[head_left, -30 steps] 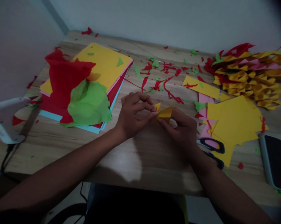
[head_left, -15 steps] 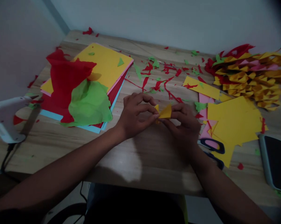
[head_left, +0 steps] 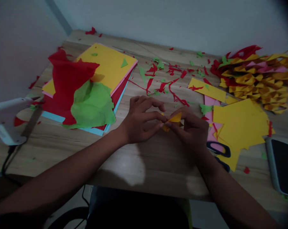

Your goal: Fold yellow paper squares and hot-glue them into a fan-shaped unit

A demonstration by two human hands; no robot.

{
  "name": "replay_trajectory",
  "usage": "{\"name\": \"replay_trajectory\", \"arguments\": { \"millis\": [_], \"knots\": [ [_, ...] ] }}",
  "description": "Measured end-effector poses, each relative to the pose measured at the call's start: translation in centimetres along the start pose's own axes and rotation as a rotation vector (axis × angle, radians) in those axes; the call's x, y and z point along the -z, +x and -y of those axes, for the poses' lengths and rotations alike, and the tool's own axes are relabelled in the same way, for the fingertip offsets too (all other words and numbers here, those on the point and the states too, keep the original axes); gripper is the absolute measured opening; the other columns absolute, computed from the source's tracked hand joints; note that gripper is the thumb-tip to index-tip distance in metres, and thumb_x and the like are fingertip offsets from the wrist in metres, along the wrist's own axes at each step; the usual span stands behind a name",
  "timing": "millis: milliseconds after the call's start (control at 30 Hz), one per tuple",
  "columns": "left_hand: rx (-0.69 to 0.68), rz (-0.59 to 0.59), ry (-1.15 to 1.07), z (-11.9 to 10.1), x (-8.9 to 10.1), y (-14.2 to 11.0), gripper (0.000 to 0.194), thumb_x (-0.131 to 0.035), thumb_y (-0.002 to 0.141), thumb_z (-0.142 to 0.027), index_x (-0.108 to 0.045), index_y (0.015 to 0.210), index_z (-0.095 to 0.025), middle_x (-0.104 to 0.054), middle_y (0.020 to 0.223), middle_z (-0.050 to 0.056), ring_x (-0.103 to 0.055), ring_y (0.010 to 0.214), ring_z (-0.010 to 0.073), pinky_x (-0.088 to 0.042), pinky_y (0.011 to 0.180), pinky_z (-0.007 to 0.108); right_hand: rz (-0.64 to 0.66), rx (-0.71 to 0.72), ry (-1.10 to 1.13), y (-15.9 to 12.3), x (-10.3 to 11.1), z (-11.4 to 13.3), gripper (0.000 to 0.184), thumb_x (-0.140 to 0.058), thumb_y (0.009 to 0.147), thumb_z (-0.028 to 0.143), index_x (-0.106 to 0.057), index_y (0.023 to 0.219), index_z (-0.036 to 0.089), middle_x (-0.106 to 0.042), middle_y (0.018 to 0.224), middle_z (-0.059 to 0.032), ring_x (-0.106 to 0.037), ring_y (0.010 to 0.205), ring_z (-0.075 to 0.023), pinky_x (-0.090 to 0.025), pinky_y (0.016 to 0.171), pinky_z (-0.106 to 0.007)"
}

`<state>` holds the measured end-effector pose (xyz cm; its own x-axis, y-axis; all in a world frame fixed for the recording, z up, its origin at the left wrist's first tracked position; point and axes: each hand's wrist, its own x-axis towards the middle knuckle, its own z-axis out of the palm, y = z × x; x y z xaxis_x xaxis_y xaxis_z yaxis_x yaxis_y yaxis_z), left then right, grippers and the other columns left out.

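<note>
Between my hands, above the middle of the table, is a small folded piece of yellow paper (head_left: 176, 118). My left hand (head_left: 144, 119) pinches its left side with thumb and forefinger, the other fingers curved loosely above. From the other side my right hand (head_left: 193, 127) grips the paper between thumb and fingers, the two sets of fingertips almost touching. Parts of the fold are covered by my fingers. By my right wrist lie dark-handled scissors (head_left: 219, 149), partly hidden under the forearm, and a fanned pile of yellow paper pieces (head_left: 241, 124).
At left, red and green crepe paper (head_left: 92, 105) covers coloured sheets (head_left: 105, 63). A white glue gun (head_left: 7, 117) stands at the left edge. Paper scraps (head_left: 163, 86) litter the back. Right are a folded yellow paper bundle (head_left: 258, 79) and a phone (head_left: 282, 165).
The folded yellow paper has turned and moved slightly right in my fingers. My right fingertips have shifted toward its middle, closer to my left thumb.
</note>
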<state>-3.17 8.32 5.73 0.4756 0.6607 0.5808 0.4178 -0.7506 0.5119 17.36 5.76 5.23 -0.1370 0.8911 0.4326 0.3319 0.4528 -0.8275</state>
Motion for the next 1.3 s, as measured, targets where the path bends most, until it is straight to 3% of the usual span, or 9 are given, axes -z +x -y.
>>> {"name": "replay_trajectory", "arguments": {
  "millis": [133,267,433,633,900,1167,1300],
  "knots": [
    [0.034,-0.05,0.064,-0.38,-0.07,0.04,0.015,-0.07,0.086,-0.044,-0.073,0.093,-0.031,-0.07,0.11,0.003,-0.061,0.105,0.0222,-0.035,0.096,0.044,-0.034,-0.067,0.177,0.23,-0.03,0.6,0.005,-0.078,0.082,0.024,-0.075,0.083,0.027,-0.071,0.079,0.0012,-0.065,0.076,-0.0158,-0.051,0.07,-0.032],
    [0.09,-0.099,0.13,-0.79,-0.1,0.09,0.008,-0.071,0.085,-0.04,-0.073,0.088,-0.033,-0.07,0.11,0.001,-0.062,0.103,0.0211,-0.036,0.096,0.045,-0.029,-0.064,0.27,0.19,-0.26,0.67,0.007,-0.08,0.079,0.023,-0.077,0.082,0.029,-0.072,0.08,0.0015,-0.067,0.075,-0.0152,-0.053,0.069,-0.031],
    [0.015,-0.171,0.159,-0.66,0.07,0.06,0.005,-0.069,0.085,-0.032,-0.072,0.082,-0.035,-0.071,0.104,-0.001,-0.063,0.096,0.0209,-0.037,0.094,0.047,-0.038,-0.011,0.135,-0.09,-0.27,0.6,0.009,-0.077,0.082,0.023,-0.076,0.088,0.029,-0.073,0.085,-0.0001,-0.067,0.082,-0.0179,-0.054,0.074,-0.035],
    [-0.074,-0.2,0.265,-0.12,0.08,-0.18,0.005,-0.072,0.082,-0.034,-0.071,0.077,-0.035,-0.072,0.104,-0.006,-0.062,0.098,0.0206,-0.032,0.098,0.046,-0.067,0.081,0.014,-0.12,-0.16,0.56,0.011,-0.078,0.081,0.025,-0.074,0.091,0.029,-0.071,0.086,-0.0011,-0.065,0.084,-0.0205,-0.051,0.081,-0.041],
    [-0.047,-0.17,0.227,-0.07,0.17,-0.17,0.002,-0.07,0.084,-0.031,-0.07,0.082,-0.033,-0.071,0.109,-0.004,-0.062,0.105,0.0236,-0.028,0.102,0.049,-0.105,0.024,0.004,-0.14,-0.18,0.52,0.011,-0.079,0.08,0.02,-0.077,0.086,0.029,-0.066,0.074,0.0024,-0.06,0.072,-0.0162,-0.047,0.068,-0.034],
    [-0.016,-0.121,0.188,-0.18,-0.01,0.0,0.004,-0.071,0.085,-0.031,-0.071,0.081,-0.03,-0.072,0.112,-0.001,-0.062,0.106,0.0235,-0.033,0.096,0.047,-0.069,0.036,-0.032,-0.04,-0.26,0.3,0.009,-0.074,0.085,0.022,-0.07,0.078,0.025,-0.064,0.072,0.0022,-0.058,0.071,-0.0156,-0.045,0.069,-0.035],
    [0.007,-0.096,0.164,-0.21,-0.03,-0.02,0.004,-0.072,0.085,-0.036,-0.073,0.086,-0.032,-0.072,0.112,0.001,-0.062,0.106,0.0231,-0.033,0.098,0.048,-0.142,0.047,-0.055,-0.06,-0.37,0.47,0.011,-0.072,0.086,0.021,-0.069,0.077,0.025,-0.065,0.071,0.0024,-0.059,0.069,-0.0152,-0.046,0.068,-0.034]
  ]
}}
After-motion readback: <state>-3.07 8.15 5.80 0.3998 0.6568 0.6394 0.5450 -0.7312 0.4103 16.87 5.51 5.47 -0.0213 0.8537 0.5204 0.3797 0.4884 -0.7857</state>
